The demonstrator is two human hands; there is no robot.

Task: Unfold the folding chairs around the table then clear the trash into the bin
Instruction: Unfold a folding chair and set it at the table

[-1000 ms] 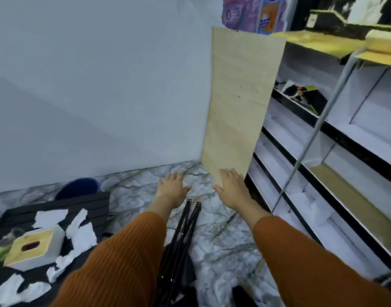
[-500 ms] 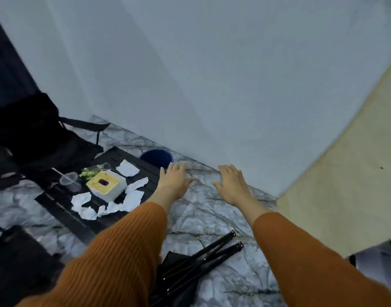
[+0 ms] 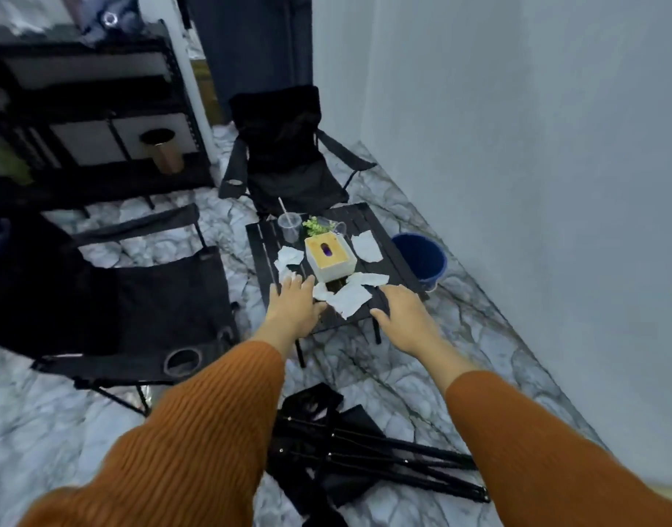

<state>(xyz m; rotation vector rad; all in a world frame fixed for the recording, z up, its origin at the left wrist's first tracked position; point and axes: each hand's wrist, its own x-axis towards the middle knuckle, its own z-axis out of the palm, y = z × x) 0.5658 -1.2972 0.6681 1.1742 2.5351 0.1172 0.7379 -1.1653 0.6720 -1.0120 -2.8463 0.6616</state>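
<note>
A folded black chair (image 3: 368, 458) lies on the marble floor below my arms. Two unfolded black chairs stand by the small black table (image 3: 395, 260): one (image 3: 285, 157) behind it, one (image 3: 144, 294) to its left. Several crumpled white paper scraps (image 3: 349, 298) lie on the table around a tissue box (image 3: 328, 256), with a clear plastic cup (image 3: 289, 226) and straw. A blue bin (image 3: 420, 256) stands right of the table by the wall. My left hand (image 3: 294, 306) and my right hand (image 3: 403, 313) hover over the table's near edge, fingers spread, holding nothing.
A black shelving unit (image 3: 91, 108) with a brass cup (image 3: 163, 154) stands at the left rear. A small green plant (image 3: 317, 224) sits on the table. A white wall (image 3: 536, 184) runs along the right side. Marble floor shows between the chairs.
The view has swung left from the shelves and wooden board to the table and chairs. Both hands stay stretched out and empty, now over the table's near edge.
</note>
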